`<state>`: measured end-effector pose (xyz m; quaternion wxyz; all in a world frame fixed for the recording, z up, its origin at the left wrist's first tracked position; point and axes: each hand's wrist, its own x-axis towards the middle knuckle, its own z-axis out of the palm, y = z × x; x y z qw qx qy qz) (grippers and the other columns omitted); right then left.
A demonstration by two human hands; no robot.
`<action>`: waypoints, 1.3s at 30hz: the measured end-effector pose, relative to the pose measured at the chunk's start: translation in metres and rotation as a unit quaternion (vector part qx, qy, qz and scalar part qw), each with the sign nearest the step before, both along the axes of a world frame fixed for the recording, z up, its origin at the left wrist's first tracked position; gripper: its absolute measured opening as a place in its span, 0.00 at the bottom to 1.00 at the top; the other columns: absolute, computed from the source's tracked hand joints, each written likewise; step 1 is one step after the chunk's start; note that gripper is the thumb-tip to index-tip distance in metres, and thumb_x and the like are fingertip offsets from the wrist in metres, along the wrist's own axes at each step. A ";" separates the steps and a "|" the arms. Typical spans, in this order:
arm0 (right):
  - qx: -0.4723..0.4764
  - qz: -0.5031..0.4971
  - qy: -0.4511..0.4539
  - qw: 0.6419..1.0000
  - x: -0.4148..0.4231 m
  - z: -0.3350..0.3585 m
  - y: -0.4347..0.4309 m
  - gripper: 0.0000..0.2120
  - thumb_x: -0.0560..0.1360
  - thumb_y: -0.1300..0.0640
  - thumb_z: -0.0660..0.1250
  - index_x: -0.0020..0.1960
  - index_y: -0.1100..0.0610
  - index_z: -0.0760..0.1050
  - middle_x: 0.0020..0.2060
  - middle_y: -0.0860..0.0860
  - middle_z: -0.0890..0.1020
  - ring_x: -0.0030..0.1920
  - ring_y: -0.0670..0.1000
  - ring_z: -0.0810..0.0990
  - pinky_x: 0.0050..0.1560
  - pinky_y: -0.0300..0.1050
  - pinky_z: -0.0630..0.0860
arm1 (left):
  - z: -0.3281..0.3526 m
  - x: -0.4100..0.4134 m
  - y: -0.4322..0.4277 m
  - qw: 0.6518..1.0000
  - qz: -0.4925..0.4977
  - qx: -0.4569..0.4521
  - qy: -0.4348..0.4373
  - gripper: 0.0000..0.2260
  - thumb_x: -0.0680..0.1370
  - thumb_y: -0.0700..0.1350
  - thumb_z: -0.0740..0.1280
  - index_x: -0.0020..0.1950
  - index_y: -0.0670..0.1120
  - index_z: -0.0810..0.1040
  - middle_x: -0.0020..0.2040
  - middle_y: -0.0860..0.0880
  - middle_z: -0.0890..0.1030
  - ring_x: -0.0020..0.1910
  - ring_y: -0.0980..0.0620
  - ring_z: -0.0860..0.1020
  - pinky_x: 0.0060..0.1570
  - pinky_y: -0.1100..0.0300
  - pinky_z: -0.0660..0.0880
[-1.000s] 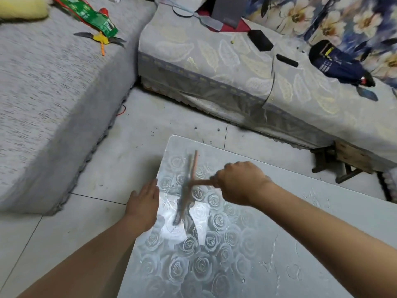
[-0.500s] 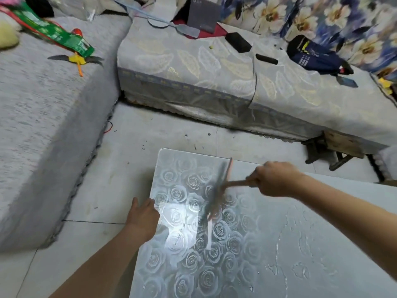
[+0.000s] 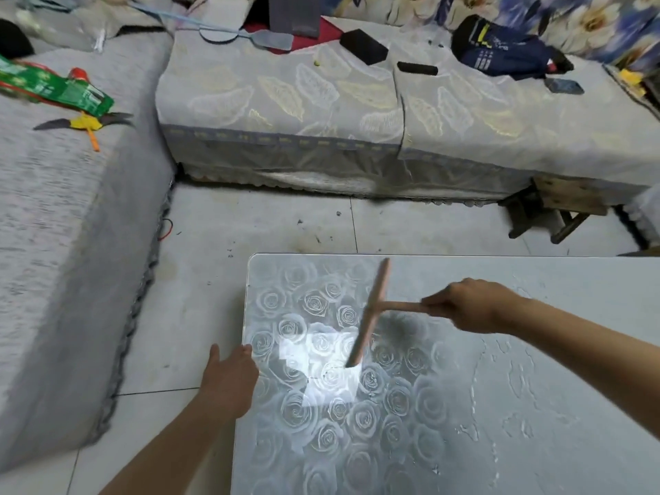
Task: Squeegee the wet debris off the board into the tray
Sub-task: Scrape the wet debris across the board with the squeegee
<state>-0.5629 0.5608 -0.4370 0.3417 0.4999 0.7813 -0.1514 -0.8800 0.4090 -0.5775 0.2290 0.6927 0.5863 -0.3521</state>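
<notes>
The pinkish T-shaped squeegee [image 3: 371,312] is over the left half of the glossy grey rose-embossed board [image 3: 535,405]. Its blade runs far-to-near at a slight slant, and its handle points right. The right hand [image 3: 468,305] reaches in from the board's right side, fingers curled tight round the handle's end. The left hand [image 3: 228,378] rests on the board's left edge, fingers straight, thumb spread.

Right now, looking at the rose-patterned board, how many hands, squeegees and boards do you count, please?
Hands: 2, the left hand at the edge of the board, the right hand holding the squeegee by its handle
Squeegees: 1
Boards: 1
Total: 4
</notes>
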 end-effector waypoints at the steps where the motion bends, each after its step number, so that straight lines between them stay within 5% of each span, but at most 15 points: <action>1: 0.014 0.006 -0.022 1.000 0.009 0.006 0.002 0.17 0.79 0.48 0.58 0.66 0.35 0.70 0.60 0.47 0.79 0.57 0.53 0.78 0.53 0.46 0.74 | 0.000 0.001 0.001 1.000 0.001 -0.001 0.004 0.25 0.78 0.39 0.57 0.76 0.43 0.58 0.79 0.43 0.48 0.78 0.51 0.47 0.73 0.39 0.45; 8: 0.071 0.121 0.083 0.987 -0.052 -0.001 -0.006 0.18 0.78 0.50 0.57 0.66 0.36 0.70 0.57 0.49 0.79 0.53 0.55 0.79 0.41 0.44 0.71 | -0.004 0.014 0.009 0.999 -0.008 0.003 0.037 0.20 0.76 0.42 0.58 0.69 0.46 0.70 0.75 0.41 0.60 0.77 0.49 0.49 0.71 0.34 0.42; 13: 0.031 0.070 0.114 0.990 -0.047 -0.036 -0.028 0.19 0.79 0.50 0.58 0.68 0.37 0.68 0.60 0.51 0.78 0.57 0.56 0.77 0.46 0.46 0.70 | -0.001 0.020 0.002 0.998 0.015 -0.026 0.063 0.26 0.76 0.40 0.56 0.74 0.43 0.61 0.78 0.42 0.50 0.78 0.48 0.45 0.70 0.33 0.42; 16: 0.010 -0.015 0.081 0.997 0.018 -0.031 -0.030 0.19 0.79 0.49 0.58 0.69 0.36 0.67 0.63 0.49 0.77 0.60 0.56 0.76 0.47 0.45 0.69 | 0.003 0.018 -0.001 0.996 0.035 -0.027 0.071 0.28 0.76 0.41 0.55 0.76 0.44 0.56 0.79 0.46 0.48 0.78 0.48 0.45 0.70 0.33 0.42; 19: 0.013 -0.065 -0.001 0.998 0.078 -0.004 -0.023 0.19 0.79 0.49 0.57 0.68 0.35 0.67 0.62 0.50 0.77 0.59 0.56 0.76 0.51 0.46 0.72 | 0.007 0.026 0.008 0.995 0.022 -0.005 0.097 0.23 0.77 0.42 0.54 0.73 0.48 0.64 0.76 0.47 0.58 0.77 0.48 0.50 0.71 0.35 0.42; 22: 0.053 0.008 -0.064 0.997 0.093 0.020 -0.022 0.19 0.79 0.51 0.57 0.67 0.38 0.69 0.57 0.50 0.78 0.55 0.55 0.79 0.47 0.46 0.73 | 0.010 0.052 0.016 0.994 0.020 0.043 0.097 0.21 0.76 0.42 0.54 0.69 0.47 0.68 0.69 0.47 0.67 0.73 0.48 0.58 0.72 0.39 0.47; 29: 0.080 0.125 0.072 0.986 0.029 -0.007 -0.029 0.18 0.77 0.56 0.58 0.65 0.43 0.72 0.54 0.52 0.78 0.52 0.57 0.79 0.40 0.44 0.66 | -0.001 0.138 0.034 0.995 -0.006 0.092 0.024 0.28 0.78 0.43 0.56 0.76 0.40 0.51 0.77 0.44 0.51 0.76 0.47 0.52 0.73 0.43 0.49; 39: 0.058 -0.079 0.049 0.994 0.209 -0.011 -0.047 0.17 0.80 0.50 0.57 0.66 0.37 0.70 0.58 0.50 0.79 0.56 0.55 0.78 0.44 0.46 0.71 | -0.014 0.187 0.032 0.997 0.013 0.076 -0.013 0.27 0.80 0.49 0.53 0.76 0.41 0.51 0.78 0.45 0.46 0.76 0.48 0.53 0.71 0.46 0.57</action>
